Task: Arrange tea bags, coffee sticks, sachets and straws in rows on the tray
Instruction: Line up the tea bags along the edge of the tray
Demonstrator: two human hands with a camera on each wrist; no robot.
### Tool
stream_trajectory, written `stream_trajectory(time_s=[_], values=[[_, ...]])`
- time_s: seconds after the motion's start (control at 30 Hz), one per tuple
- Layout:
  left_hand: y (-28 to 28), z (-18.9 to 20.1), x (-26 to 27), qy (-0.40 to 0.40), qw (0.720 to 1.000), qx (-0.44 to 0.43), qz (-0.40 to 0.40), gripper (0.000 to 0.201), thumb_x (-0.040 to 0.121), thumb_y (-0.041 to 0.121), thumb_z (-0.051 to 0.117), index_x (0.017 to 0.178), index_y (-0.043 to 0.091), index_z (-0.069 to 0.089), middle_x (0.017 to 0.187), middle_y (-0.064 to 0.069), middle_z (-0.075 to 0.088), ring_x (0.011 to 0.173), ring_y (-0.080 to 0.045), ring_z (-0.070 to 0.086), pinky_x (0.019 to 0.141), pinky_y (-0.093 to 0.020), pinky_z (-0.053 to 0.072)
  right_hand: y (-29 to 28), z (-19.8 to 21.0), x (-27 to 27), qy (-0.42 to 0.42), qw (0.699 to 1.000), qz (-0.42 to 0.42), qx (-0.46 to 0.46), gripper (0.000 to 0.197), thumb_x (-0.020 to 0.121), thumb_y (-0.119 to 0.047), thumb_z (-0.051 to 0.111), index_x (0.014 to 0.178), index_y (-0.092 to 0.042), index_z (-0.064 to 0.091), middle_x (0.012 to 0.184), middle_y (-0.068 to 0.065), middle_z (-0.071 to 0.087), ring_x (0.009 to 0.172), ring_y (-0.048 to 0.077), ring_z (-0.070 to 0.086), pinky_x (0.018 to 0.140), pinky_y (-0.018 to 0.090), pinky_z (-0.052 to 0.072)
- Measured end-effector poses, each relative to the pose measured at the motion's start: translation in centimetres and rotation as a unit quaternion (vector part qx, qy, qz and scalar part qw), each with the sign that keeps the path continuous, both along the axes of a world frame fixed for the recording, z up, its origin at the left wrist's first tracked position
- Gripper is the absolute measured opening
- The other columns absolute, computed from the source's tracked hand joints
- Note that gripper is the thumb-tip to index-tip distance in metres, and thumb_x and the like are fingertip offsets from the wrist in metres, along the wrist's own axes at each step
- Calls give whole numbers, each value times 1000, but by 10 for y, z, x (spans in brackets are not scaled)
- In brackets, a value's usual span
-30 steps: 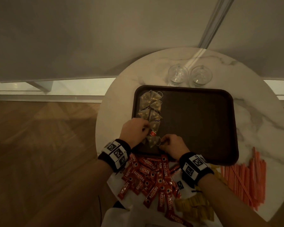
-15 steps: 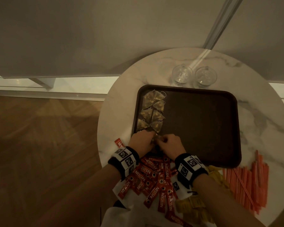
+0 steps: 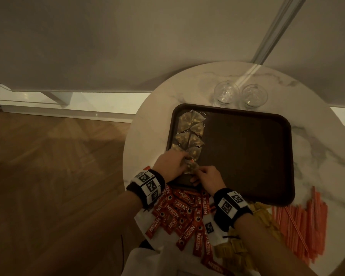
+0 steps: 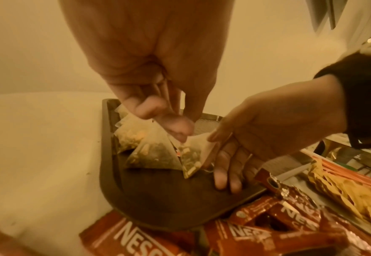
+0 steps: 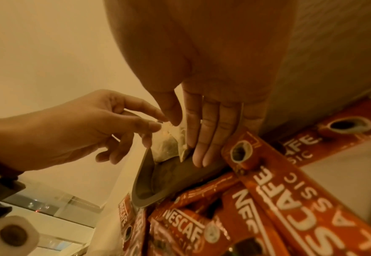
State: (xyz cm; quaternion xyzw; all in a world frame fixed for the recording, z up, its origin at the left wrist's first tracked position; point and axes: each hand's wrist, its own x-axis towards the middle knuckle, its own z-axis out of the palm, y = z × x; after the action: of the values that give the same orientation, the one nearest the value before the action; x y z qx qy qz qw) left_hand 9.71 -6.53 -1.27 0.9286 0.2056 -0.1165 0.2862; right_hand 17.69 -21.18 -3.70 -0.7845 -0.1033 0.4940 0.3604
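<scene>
A dark brown tray (image 3: 247, 152) lies on a round marble table (image 3: 317, 156). Several pyramid tea bags (image 3: 189, 132) form a row along the tray's left side. At the near end of that row, both hands hold one tea bag (image 4: 191, 155). My left hand (image 3: 184, 163) pinches its top between thumb and fingertips (image 4: 175, 128). My right hand (image 3: 197, 172) pinches its right corner with the thumb, and its straight fingers (image 5: 198, 152) touch the tray floor. Red coffee sticks (image 3: 179, 214), yellow sachets (image 3: 237, 253) and orange straws (image 3: 307, 224) lie off the tray at the table's near edge.
Two clear glasses (image 3: 226, 94) (image 3: 254, 95) stand behind the tray's far rim. A wall and white skirting run behind the table, with wooden floor to the left. A paper roll (image 5: 13, 235) shows low in the right wrist view.
Both hands came together at the near end of the tea bag row. The left hand drew back from a bag farther up the row and now shares the nearest bag with the right hand.
</scene>
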Motion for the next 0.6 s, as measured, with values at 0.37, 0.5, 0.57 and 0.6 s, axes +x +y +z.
stream_trajectory(time_s=[0.37, 0.5, 0.57, 0.6], values=[[35, 10, -81, -68, 962, -80, 252, 12, 92, 28, 60, 92, 24, 71, 70, 9, 67, 59, -4, 61, 62, -30, 54, 0, 10, -6, -67, 996, 53, -27, 32, 97, -37, 55, 96, -11, 74, 88, 6, 73, 83, 19, 68, 74, 35, 54], [39, 0, -124, -6, 971, -29, 237, 10, 88, 29, 61, 95, 30, 68, 83, 13, 63, 74, -7, 58, 66, -28, 48, -9, 27, -10, -119, 991, 59, -14, 23, 98, -30, 55, 95, -13, 71, 96, 6, 70, 83, 13, 64, 65, 24, 48], [35, -4, -137, 19, 976, -12, 215, 13, 87, 27, 63, 99, 30, 65, 89, 14, 59, 79, -9, 55, 67, -28, 44, -9, 44, -16, -160, 984, 70, 18, 21, 98, -27, 54, 96, -14, 70, 96, 3, 69, 82, 8, 62, 63, 19, 44], [31, -5, -141, 29, 978, -8, 206, 15, 86, 26, 64, 100, 31, 65, 91, 14, 57, 80, -8, 54, 65, -26, 41, -9, 55, -22, -168, 982, 75, 42, 19, 98, -27, 55, 95, -15, 69, 94, 0, 68, 82, 5, 62, 63, 16, 42]])
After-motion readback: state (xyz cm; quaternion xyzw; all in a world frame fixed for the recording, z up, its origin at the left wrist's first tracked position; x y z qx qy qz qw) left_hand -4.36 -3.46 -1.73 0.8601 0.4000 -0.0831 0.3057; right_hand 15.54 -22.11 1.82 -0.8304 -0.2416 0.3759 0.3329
